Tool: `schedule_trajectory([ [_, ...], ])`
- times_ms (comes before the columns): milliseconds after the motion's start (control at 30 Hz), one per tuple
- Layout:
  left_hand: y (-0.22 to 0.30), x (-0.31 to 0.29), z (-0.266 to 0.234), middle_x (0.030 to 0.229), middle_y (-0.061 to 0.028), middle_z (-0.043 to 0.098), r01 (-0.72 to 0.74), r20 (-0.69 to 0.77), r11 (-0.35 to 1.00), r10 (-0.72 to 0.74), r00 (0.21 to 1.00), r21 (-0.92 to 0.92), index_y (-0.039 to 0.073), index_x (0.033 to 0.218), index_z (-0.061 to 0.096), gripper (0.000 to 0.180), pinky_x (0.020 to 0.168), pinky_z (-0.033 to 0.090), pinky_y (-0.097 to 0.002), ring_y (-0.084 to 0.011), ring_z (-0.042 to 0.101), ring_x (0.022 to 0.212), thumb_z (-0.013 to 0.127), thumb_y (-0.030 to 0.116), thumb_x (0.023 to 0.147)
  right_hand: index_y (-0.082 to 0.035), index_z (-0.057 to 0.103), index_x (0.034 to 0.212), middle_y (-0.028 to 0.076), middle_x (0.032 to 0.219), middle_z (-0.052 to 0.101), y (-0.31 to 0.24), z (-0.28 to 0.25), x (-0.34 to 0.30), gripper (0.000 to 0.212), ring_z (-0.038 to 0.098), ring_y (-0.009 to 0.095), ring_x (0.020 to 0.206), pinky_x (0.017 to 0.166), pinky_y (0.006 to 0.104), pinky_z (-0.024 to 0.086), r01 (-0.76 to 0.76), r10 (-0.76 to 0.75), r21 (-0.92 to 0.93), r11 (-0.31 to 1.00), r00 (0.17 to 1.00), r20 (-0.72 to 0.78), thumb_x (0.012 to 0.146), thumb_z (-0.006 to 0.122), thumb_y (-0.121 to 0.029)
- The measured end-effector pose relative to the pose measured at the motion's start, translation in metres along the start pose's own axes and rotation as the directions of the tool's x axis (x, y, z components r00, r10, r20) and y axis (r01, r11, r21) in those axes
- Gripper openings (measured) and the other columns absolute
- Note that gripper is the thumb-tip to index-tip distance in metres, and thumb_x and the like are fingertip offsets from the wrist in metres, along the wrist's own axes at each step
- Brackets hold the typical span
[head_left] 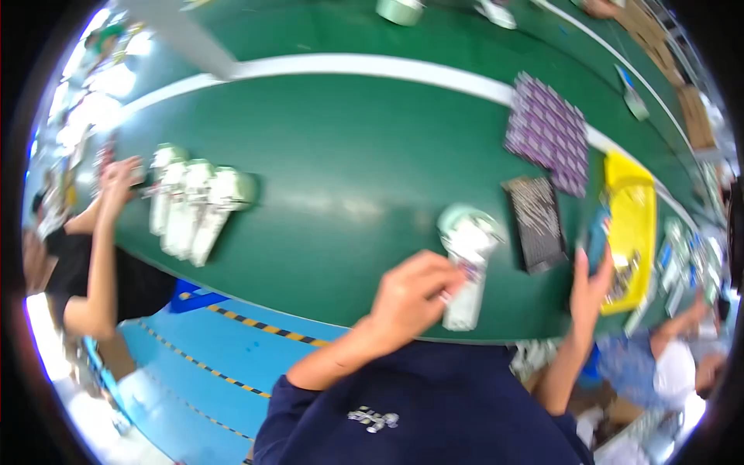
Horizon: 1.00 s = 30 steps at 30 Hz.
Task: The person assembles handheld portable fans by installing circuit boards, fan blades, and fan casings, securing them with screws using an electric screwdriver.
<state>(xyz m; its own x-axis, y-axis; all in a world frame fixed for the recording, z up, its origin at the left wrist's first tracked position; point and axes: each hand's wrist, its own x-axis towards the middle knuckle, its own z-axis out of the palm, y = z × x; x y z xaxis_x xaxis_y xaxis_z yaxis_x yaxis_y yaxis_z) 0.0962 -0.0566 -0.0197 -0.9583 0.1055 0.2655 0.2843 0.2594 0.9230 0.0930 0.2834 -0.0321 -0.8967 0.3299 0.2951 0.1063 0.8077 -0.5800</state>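
Hands: left hand [407, 298] is gripping a white bottle [467, 279] at lower centre; right hand [590, 283] is pinching a blue piece [597, 236].
Risk: bottle is lying near the worktop [349, 170] edge and could roll off if released.
Count: one held bottle, about four bottles [194, 205] at left, two trays [546, 132], one yellow bin [632, 221].

white part [467, 271] blurred and half hidden by left hand [408, 298], yellow tray [632, 225] contents indistinct
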Motion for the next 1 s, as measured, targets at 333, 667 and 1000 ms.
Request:
schedule_trajectory([
  [333, 0.019, 0.003, 0.043, 0.096, -0.0114, 0.069, -0.159, -0.163, 0.972, 0.131, 0.978, -0.174, -0.002, 0.096, 0.073, 0.019, 0.072, 0.058, -0.0325, -0.0239, 0.070, 0.084, 0.079, -0.002, 0.078, 0.008, 0.053, 0.132, 0.015, 0.125, 0.063, -0.112, 0.018, -0.078, 0.039, 0.061, 0.020, 0.115, 0.102, 0.0330, 0.046, -0.458, -0.016, 0.742, 0.490, 0.846, 0.533, 0.094, 0.058, -0.001],
  [667, 0.008, -0.002, 0.034, 0.094, -0.0104, 0.072, -0.006, -0.071, 0.995, -0.002, 0.998, -0.103, 0.003, 0.098, 0.077, 0.020, 0.075, 0.058, -0.0310, -0.0215, 0.071, 0.085, 0.080, 0.001, 0.079, 0.003, 0.061, 0.115, 0.006, 0.102, 0.070, -0.132, 0.047, -0.076, 0.022, 0.065, 0.008, 0.086, 0.074, 0.0220, 0.050, -0.636, 0.102, 0.681, 0.363, 0.754, 0.649, 0.094, 0.062, 0.003],
  [1000, 0.009, 0.004, 0.034, 0.089, -0.0124, 0.072, 0.064, -0.265, 0.998, -0.065, 0.962, -0.012, 0.000, 0.091, 0.076, 0.009, 0.072, 0.056, -0.0318, -0.0229, 0.069, 0.081, 0.075, -0.002, 0.082, 0.003, 0.061, 0.116, 0.007, 0.099, 0.071, -0.124, 0.059, -0.061, 0.021, 0.066, 0.009, 0.082, 0.068, 0.0243, 0.053, -0.682, 0.050, 0.651, 0.332, 0.703, 0.710, 0.096, 0.061, 0.000],
])
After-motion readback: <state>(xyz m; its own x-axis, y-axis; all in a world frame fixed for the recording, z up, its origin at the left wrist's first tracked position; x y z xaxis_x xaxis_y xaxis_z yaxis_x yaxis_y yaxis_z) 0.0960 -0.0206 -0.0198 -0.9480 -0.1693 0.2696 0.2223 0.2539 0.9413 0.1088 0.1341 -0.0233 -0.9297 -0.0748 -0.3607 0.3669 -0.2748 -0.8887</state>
